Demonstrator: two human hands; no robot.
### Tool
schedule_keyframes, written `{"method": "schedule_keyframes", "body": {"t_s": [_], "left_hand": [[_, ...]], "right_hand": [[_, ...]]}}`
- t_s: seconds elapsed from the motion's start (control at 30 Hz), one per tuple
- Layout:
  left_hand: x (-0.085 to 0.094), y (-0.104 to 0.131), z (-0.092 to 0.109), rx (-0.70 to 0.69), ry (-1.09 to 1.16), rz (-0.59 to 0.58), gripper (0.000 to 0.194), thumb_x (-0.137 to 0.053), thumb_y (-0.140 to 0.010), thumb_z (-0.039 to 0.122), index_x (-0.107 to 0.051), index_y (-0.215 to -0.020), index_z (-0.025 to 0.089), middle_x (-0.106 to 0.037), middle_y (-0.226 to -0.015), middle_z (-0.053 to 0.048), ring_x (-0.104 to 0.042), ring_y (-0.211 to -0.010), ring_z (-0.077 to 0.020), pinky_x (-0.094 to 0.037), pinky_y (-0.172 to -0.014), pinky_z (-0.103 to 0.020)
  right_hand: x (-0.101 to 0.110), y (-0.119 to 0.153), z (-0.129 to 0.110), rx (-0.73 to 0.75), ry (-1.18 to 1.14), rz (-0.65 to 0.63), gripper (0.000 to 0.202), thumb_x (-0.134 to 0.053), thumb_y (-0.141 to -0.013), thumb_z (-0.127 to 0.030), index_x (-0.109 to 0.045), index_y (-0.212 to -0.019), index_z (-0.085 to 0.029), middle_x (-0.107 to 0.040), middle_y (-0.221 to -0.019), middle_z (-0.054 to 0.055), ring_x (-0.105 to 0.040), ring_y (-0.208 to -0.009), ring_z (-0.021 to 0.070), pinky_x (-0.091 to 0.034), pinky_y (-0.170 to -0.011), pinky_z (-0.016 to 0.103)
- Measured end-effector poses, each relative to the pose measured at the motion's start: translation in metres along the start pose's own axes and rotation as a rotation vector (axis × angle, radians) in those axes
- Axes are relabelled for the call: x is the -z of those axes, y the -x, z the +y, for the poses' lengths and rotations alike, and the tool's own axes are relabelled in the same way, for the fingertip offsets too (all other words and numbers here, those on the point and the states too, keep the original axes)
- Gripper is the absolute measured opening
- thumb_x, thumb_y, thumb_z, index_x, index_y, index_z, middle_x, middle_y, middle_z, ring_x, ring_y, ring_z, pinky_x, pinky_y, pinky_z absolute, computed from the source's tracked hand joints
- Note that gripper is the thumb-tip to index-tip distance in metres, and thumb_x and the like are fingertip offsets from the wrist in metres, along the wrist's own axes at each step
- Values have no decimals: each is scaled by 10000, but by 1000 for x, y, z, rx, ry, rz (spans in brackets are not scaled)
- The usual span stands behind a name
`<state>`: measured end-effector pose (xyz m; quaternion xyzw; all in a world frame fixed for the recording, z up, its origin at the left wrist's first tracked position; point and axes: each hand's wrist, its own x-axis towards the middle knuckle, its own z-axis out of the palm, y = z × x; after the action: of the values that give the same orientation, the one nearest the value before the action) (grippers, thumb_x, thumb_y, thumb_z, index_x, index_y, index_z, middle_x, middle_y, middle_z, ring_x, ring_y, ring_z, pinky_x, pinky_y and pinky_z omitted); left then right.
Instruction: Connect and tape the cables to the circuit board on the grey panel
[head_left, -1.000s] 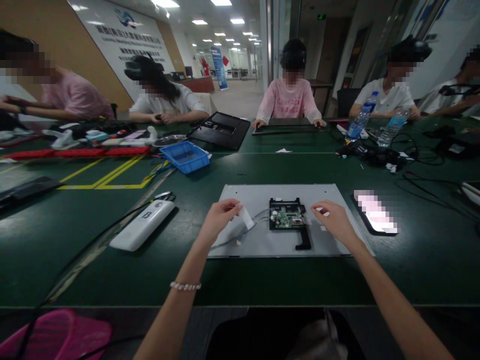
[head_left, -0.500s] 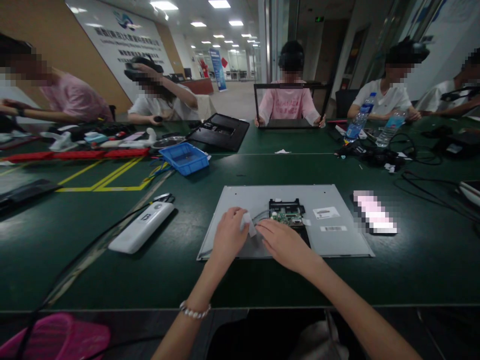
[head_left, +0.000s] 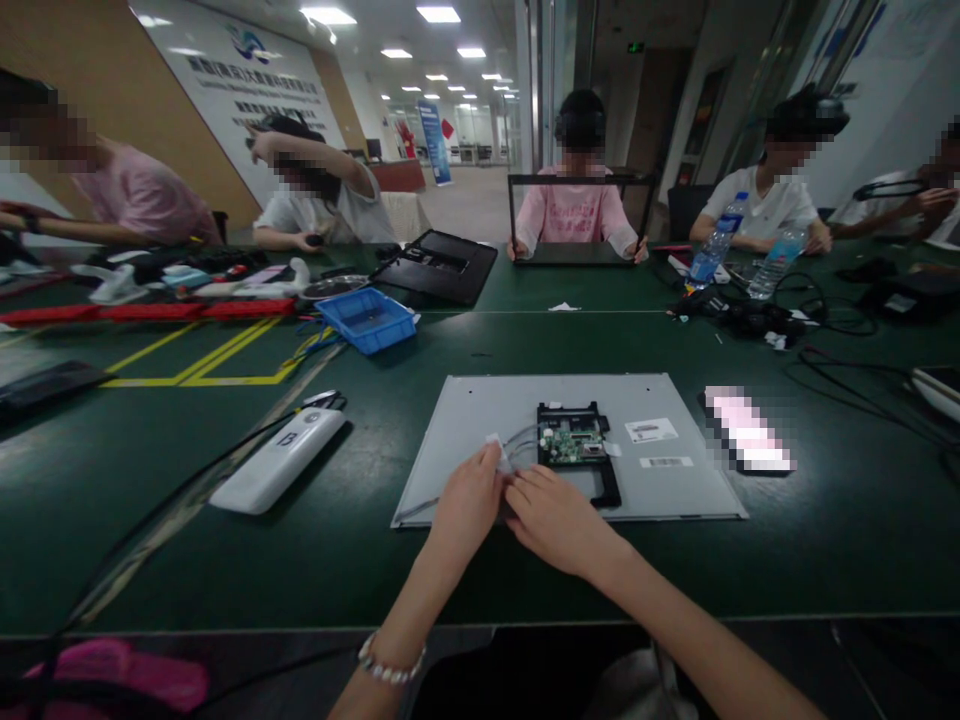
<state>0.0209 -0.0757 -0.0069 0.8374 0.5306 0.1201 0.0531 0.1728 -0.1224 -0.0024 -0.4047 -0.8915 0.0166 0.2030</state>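
A light grey panel (head_left: 480,410) lies flat on the green table. On its middle sits a black bracket with a green circuit board (head_left: 574,447). Thin grey cables (head_left: 523,436) run from the board toward my hands. My left hand (head_left: 472,490) pinches a small translucent white strip (head_left: 496,452) over the panel's left half. Against it, my right hand (head_left: 547,505) has its fingers bent in near the strip and cables; what lies under those fingertips is hidden. White labels (head_left: 651,430) are stuck on the panel's right side.
A white power bank (head_left: 281,460) with a cable lies left, a phone (head_left: 748,430) right. Beyond are a blue tray (head_left: 367,318), a black cover (head_left: 435,265) and bottles (head_left: 718,240). Across the table, a person (head_left: 577,205) holds a black frame (head_left: 582,180).
My right hand has moved left and nearer me, up against my left hand. My left hand has shifted slightly right and nearer me. More of the board and bracket shows.
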Motion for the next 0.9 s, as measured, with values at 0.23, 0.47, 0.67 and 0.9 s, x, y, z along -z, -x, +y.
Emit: {"method": "schedule_keyframes", "body": {"t_s": [0.23,0.47,0.67,0.9], "left_hand": [[5,-5,1,14,-7,-10,293,-430,-827,107,-454,-1113,167,-598,-1075,-108,-588,-991,-218,-450,-852,-342],[26,-35,12,-16,62,117,148,-502,-794,150,-531,-934,187,-583,-1045,-76,-561,-994,-232,-434,-873,-362],[15,-101,31,-84,73,63,215,-486,-839,206,-576,-1024,141,-609,-1039,-106,-562,-1003,-227,-424,-885,-339],[-10,-145,32,-159,26,-80,290,-646,-734,276,-644,-986,134,-643,-957,-98,-605,-873,-209,-457,-787,-275]], "right_hand": [[33,33,25,-186,-189,79,251,-447,-883,-216,-599,-1082,-203,-647,-1080,65,-556,-1054,202,-419,-950,377],[50,74,140,-583,-372,44,255,-558,-797,-240,-636,-1036,-206,-636,-1036,75,-607,-873,193,-485,-796,354],[31,72,153,-567,-409,22,245,-626,-749,-297,-670,-974,-211,-613,-975,67,-591,-877,195,-469,-793,348],[23,73,147,-592,-436,135,132,-605,-744,-284,-668,-820,-197,-632,-878,45,-595,-825,180,-459,-760,315]]}}
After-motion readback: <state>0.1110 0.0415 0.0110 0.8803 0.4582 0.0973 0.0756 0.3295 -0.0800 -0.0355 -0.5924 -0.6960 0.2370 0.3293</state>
